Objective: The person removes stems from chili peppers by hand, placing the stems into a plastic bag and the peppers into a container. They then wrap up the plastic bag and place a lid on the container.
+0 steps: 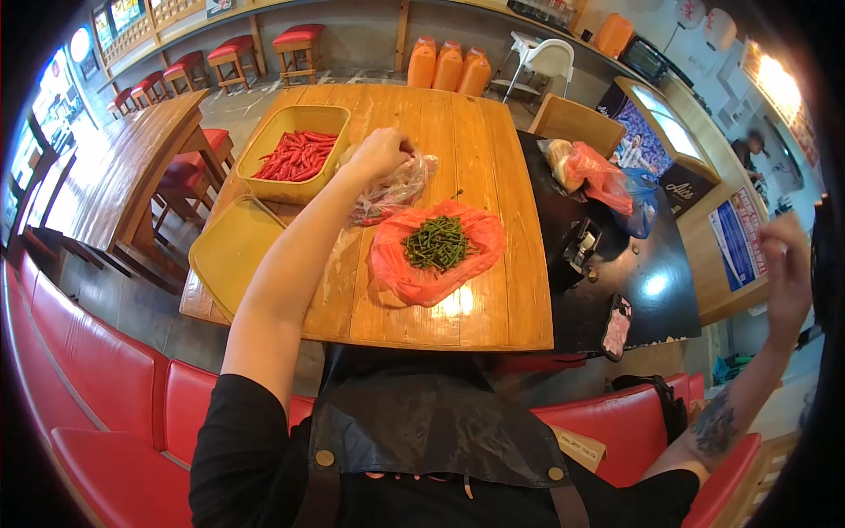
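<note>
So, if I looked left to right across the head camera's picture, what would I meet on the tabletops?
Yellow tub of red chillies → coral plastic bag holding thin green pieces → what looks like a tape dispenser → pink-cased phone.

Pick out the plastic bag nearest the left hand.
The clear bag beside the yellow tub, by the left hand. The red bag of green pieces lies farther off; the others are on the black table.

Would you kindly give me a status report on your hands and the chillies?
Left hand at clear plastic bag, grip unclear; right hand raised, away from table. Red chillies in yellow tub. Yellow lid beside it, partly hidden by left forearm.
</note>
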The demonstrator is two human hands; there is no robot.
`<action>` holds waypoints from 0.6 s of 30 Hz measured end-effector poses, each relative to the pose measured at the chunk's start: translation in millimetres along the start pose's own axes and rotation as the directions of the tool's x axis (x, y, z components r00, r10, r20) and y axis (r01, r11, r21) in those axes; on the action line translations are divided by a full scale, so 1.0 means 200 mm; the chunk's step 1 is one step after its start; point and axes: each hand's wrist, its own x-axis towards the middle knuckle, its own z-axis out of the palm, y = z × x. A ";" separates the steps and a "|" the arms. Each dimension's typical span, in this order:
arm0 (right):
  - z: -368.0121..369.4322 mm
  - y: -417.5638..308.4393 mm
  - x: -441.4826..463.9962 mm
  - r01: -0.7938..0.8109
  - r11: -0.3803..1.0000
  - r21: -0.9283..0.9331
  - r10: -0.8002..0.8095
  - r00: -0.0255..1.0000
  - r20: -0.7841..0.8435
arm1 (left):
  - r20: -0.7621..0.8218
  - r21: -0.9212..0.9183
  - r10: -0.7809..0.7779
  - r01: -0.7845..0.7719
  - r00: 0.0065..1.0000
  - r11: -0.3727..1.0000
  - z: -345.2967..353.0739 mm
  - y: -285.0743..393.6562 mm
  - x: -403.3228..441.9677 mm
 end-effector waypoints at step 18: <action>1.57 -0.65 0.27 -0.054 0.669 0.741 0.101 0.995 -0.019 | 0.020 -1.000 -0.110 0.021 0.994 0.009 -0.05 0.36 -0.34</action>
